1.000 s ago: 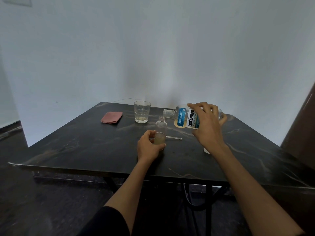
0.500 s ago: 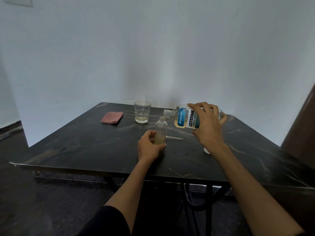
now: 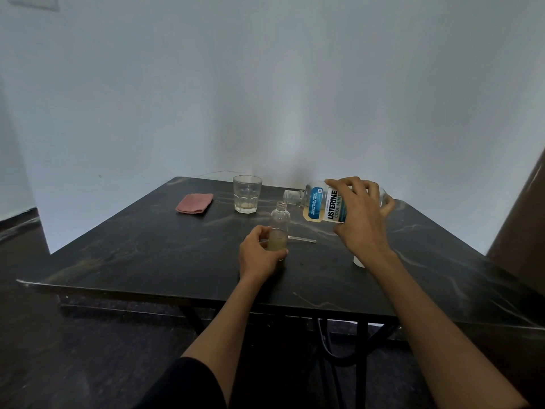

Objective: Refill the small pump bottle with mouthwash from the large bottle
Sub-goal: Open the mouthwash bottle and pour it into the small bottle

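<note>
The small clear bottle [image 3: 280,222] stands upright and uncapped on the dark table [image 3: 147,246], holding pale yellowish liquid in its lower part. My left hand [image 3: 257,255] grips its base. My right hand [image 3: 358,219] holds the large mouthwash bottle [image 3: 320,204] with the blue and white label tipped on its side. Its open neck points left, just above and to the right of the small bottle's mouth. The pump tube [image 3: 302,239] lies on the table behind the small bottle.
A drinking glass [image 3: 247,193] with a little liquid stands at the back of the table. A folded pink cloth [image 3: 194,203] lies to its left. A white cap [image 3: 358,262] sits partly hidden under my right forearm. A brown panel [image 3: 522,231] rises at the right.
The large bottle has shifted very slightly; both hands stay nearly where they were, and the liquid level in the small bottle looks the same.
</note>
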